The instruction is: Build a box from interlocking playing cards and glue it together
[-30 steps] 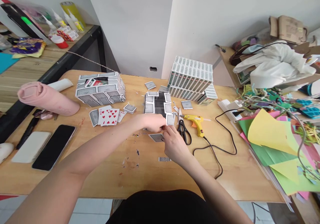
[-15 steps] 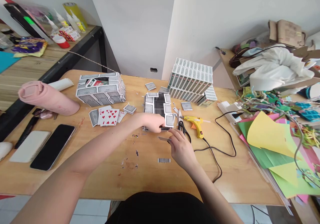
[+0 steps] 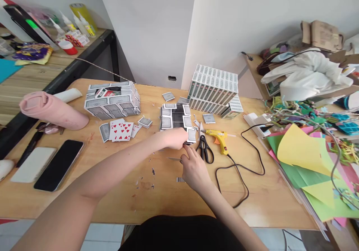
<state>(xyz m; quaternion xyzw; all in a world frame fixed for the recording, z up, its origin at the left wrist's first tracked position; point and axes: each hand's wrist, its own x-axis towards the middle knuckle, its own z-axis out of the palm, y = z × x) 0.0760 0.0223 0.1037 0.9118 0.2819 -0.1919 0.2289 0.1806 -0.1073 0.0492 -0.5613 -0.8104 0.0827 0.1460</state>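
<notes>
In the middle of the table stands a small open box point(image 3: 166, 122) covered in grey-backed playing cards. My left hand point(image 3: 177, 138) is closed at its near edge, fingertips partly hidden. Just in front, my right hand point(image 3: 194, 167) pinches a thin flat piece of card point(image 3: 174, 159), seen nearly edge-on, while its forefinger reaches to the box's near side. A small patterned card strip point(image 3: 180, 179) lies beside my right hand, partly covered by it. Right of the box are black-handled scissors point(image 3: 205, 150) and a yellow glue gun point(image 3: 220, 138).
A larger card-covered box point(image 3: 112, 103) stands at the back left, near loose playing cards point(image 3: 122, 130). Stacked card packs point(image 3: 214, 86) rise at the back right. The glue gun's cord point(image 3: 254, 174) loops across the right. A phone point(image 3: 59, 165) and pink roll point(image 3: 54, 110) lie left.
My right hand has moved left and slightly down with the thin card, now partly covering the small strip and uncovering the scissors' handles. My left hand has shifted slightly right along the box's near edge.
</notes>
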